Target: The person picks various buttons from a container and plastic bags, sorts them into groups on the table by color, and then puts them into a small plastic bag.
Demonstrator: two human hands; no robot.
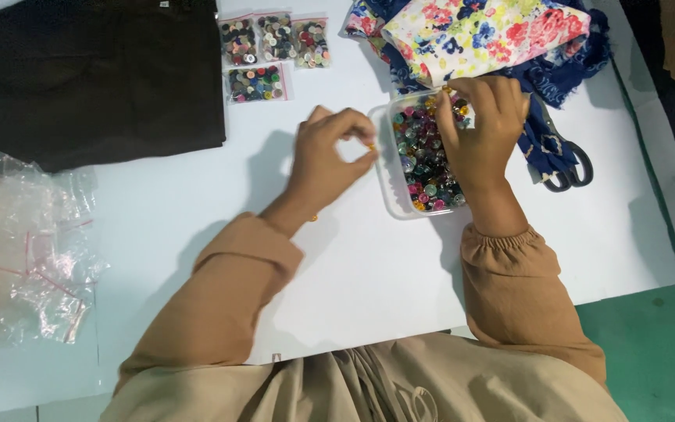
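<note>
Her left hand (330, 152) pinches 1 small orange button (370, 146); the right hand (482, 125) picks, fingers closed on another, in the clear tub of buttons (423, 168).

— Where's the left hand (330, 156)?
— At eleven o'clock, forearm angled up, thumb and forefinger pinched into a ring, other fingers curled.
— And the right hand (482, 125)?
— At one o'clock, palm down, fingers bent, fingertips (451, 92) bunched together.
</note>
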